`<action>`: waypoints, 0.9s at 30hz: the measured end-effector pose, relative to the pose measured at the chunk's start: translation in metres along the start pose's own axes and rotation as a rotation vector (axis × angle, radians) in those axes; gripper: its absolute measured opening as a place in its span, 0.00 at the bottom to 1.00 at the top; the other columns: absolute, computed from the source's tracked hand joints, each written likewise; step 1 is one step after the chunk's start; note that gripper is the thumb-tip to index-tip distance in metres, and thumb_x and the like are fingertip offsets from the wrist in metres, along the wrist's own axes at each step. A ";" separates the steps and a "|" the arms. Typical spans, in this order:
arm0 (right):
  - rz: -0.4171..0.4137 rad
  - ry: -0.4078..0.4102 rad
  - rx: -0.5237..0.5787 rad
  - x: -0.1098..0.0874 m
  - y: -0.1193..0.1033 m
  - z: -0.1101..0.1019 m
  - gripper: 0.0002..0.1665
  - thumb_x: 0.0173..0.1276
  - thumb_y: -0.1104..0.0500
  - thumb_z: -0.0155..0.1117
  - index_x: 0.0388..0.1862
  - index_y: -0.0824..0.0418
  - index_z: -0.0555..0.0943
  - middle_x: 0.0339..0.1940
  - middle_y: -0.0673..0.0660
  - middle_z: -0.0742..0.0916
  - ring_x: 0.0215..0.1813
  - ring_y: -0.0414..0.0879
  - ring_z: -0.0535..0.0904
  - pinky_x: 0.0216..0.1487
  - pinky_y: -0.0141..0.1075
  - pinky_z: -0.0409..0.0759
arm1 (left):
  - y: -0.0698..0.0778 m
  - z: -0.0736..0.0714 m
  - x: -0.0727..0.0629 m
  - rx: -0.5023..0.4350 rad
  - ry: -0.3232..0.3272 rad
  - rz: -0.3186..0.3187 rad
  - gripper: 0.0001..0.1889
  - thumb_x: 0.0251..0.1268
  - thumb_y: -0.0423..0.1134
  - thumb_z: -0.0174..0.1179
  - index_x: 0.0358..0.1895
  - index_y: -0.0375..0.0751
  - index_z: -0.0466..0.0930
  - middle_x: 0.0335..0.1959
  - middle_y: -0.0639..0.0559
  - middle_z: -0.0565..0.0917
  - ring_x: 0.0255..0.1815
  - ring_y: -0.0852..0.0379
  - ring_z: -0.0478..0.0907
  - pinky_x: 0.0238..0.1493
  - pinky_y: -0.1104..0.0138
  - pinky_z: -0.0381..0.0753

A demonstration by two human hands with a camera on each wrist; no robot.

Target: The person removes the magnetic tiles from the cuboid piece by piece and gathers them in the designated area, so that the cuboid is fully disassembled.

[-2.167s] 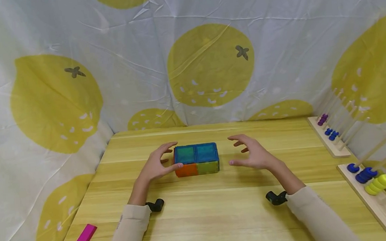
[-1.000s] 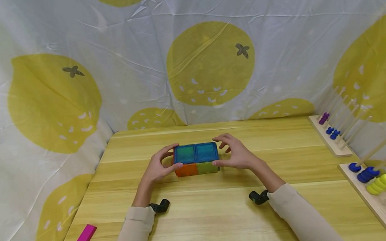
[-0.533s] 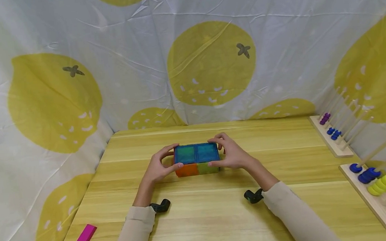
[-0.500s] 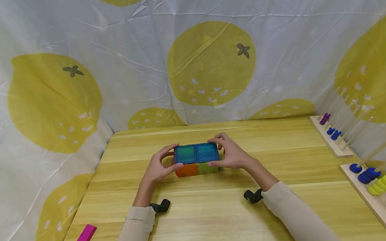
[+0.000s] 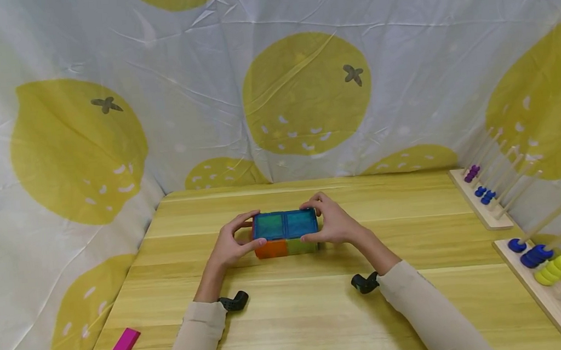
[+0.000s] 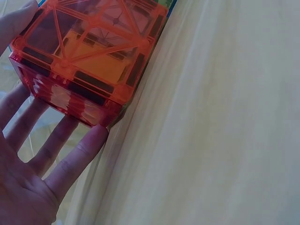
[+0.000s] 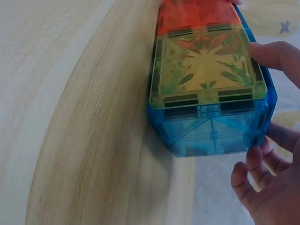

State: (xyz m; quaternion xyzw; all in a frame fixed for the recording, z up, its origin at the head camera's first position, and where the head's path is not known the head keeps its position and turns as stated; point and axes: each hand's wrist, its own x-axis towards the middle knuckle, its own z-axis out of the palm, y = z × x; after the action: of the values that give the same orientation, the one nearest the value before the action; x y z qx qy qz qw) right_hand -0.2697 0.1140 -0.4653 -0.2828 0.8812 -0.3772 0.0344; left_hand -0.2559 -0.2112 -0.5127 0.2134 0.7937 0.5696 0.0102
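Note:
A two-cube box of translucent magnetic tiles point(image 5: 300, 224) rests on the wooden table, blue on top, orange and yellow-green in front. My left hand point(image 5: 228, 242) holds its left end, thumb at the front upper edge and index finger at the back. The left wrist view shows the orange tile point(image 6: 101, 35) and fingertips touching the red end tile point(image 6: 61, 96). At the right end, my right hand point(image 5: 336, 224) grips the box likewise; its thumb overlaps the yellow tile's edge point(image 7: 206, 70) in the right wrist view, with the other fingers beside the blue end tile point(image 7: 213, 131).
A magenta block point(image 5: 123, 346) lies at the table's near left. Along the right edge stand two wooden peg boards, the nearer point(image 5: 531, 281) with blue and yellow beads, the farther point(image 5: 483, 211) with purple and blue ones. A lemon-patterned cloth point(image 5: 195, 94) hangs behind.
From well apart on the right, my right hand has moved left onto the box's right end and its fingers have closed in. The left hand and the box have hardly moved.

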 end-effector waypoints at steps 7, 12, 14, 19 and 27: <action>-0.011 0.052 0.011 0.000 0.000 0.004 0.42 0.48 0.41 0.85 0.61 0.56 0.82 0.49 0.55 0.75 0.49 0.59 0.71 0.42 0.43 0.70 | -0.002 0.000 0.000 -0.025 -0.004 0.002 0.38 0.60 0.39 0.75 0.74 0.42 0.71 0.72 0.49 0.75 0.67 0.36 0.73 0.48 0.60 0.90; -0.033 0.095 0.002 -0.001 0.000 0.007 0.42 0.45 0.40 0.86 0.58 0.56 0.83 0.48 0.54 0.77 0.46 0.57 0.71 0.42 0.42 0.70 | -0.002 0.000 -0.001 -0.068 -0.026 0.011 0.38 0.61 0.37 0.74 0.75 0.40 0.70 0.73 0.46 0.74 0.68 0.36 0.72 0.53 0.56 0.88; -0.041 0.116 0.002 -0.002 0.000 0.009 0.42 0.43 0.41 0.86 0.57 0.56 0.84 0.47 0.53 0.77 0.46 0.56 0.71 0.42 0.42 0.71 | -0.003 -0.001 -0.001 -0.092 -0.038 0.018 0.38 0.62 0.36 0.74 0.75 0.41 0.69 0.72 0.44 0.73 0.69 0.36 0.72 0.58 0.52 0.86; -0.064 0.161 0.002 -0.001 0.001 0.010 0.41 0.41 0.41 0.87 0.54 0.55 0.84 0.48 0.51 0.78 0.48 0.61 0.74 0.42 0.41 0.74 | -0.005 -0.001 -0.001 -0.157 -0.058 0.017 0.37 0.63 0.35 0.73 0.75 0.45 0.69 0.73 0.43 0.72 0.74 0.38 0.69 0.72 0.47 0.73; -0.066 0.193 0.022 -0.007 0.002 0.003 0.38 0.45 0.42 0.86 0.55 0.52 0.84 0.47 0.50 0.79 0.45 0.52 0.71 0.41 0.40 0.70 | -0.009 -0.002 -0.001 -0.238 -0.090 0.022 0.36 0.65 0.31 0.70 0.75 0.41 0.67 0.75 0.39 0.70 0.74 0.38 0.69 0.71 0.66 0.75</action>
State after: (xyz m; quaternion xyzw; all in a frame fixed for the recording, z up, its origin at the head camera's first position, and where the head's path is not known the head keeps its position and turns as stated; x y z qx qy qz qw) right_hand -0.2638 0.1168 -0.4697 -0.2736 0.8664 -0.4133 -0.0599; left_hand -0.2587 -0.2156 -0.5204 0.2446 0.7167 0.6498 0.0648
